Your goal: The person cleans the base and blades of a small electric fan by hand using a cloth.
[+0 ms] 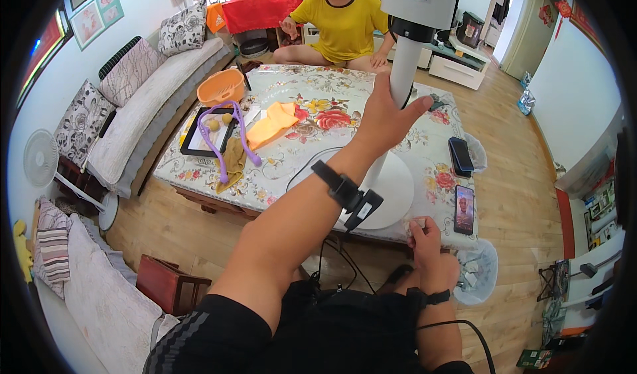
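A white appliance [418, 1] stands on the floral-covered table, with a label on its cylindrical upper body. My left hand [385, 118] is around its white pole [407, 63], the thumb out to the right and some fingers hidden. Below that hand, the round white base [393, 195] rests near the front edge. My right hand [426, 239] is at the table edge, right of the base, pinching a small pale piece [414, 225] that looks like tissue or cloth. A lit phone [464, 210] lies to its right.
On the table [278, 170] are an orange basket [221, 88], a purple massager [241, 135], an orange cloth [272, 124] and a dark phone [461, 156]. A person in yellow [343, 21] sits opposite. A lined bin [477, 272] and wooden stool [166, 282] flank me; cables [348, 262] hang below.
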`<state>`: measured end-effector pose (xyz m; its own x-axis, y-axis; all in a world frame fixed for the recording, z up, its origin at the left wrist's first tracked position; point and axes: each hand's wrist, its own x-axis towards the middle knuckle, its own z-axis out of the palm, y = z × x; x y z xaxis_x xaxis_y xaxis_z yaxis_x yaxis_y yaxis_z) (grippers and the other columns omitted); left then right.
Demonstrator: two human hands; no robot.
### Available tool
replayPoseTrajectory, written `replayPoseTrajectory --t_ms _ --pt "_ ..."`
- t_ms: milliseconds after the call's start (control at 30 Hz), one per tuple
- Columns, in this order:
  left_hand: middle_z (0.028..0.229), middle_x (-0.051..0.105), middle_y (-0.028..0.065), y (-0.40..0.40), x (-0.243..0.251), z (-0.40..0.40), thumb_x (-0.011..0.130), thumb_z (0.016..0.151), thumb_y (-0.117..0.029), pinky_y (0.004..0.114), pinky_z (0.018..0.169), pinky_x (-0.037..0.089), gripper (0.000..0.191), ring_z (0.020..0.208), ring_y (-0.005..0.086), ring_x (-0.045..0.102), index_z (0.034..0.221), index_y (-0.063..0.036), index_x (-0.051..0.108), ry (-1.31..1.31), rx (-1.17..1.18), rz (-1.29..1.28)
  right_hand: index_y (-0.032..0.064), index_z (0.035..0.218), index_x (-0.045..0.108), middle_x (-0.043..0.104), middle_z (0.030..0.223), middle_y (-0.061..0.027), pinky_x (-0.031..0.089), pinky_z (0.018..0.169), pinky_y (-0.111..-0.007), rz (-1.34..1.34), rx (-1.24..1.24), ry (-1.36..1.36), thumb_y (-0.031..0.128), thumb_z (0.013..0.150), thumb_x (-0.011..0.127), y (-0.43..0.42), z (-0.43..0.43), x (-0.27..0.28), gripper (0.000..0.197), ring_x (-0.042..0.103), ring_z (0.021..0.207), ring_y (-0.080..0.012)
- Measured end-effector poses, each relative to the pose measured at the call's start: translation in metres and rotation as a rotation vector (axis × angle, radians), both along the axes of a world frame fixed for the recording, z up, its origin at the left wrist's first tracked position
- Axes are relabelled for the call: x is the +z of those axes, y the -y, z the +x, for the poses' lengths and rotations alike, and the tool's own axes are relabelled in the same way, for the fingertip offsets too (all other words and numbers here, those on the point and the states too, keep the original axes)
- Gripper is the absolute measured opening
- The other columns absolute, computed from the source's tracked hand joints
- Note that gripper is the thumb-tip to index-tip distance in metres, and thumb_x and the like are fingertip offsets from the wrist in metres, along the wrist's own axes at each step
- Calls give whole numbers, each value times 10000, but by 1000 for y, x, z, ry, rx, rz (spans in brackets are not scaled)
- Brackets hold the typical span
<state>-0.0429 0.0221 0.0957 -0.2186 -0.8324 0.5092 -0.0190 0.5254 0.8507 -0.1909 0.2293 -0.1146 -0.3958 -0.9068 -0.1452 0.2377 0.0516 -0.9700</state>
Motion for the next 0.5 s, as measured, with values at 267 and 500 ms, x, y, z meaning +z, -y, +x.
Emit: replayPoseTrajectory --t_ms 267,500 --pt "899 709 57 54 20 4 740 984 -234 283 642 551 331 688 120 650 1197 -19 607 -27 99 -270 87 1028 647 635 817 32 423 535 -215 15 16 23 182 1030 697 -16 1 -9 107 543 624 -53" --pt "978 736 153 49 125 96 736 933 -309 431 821 577 394 903 296 729 1185 -17 657 221 189 -374 75 1031 657 649 825 20 432 548 -217 -33 63 14 171 1030 690 -13 2 -6 101 548 628 -56"
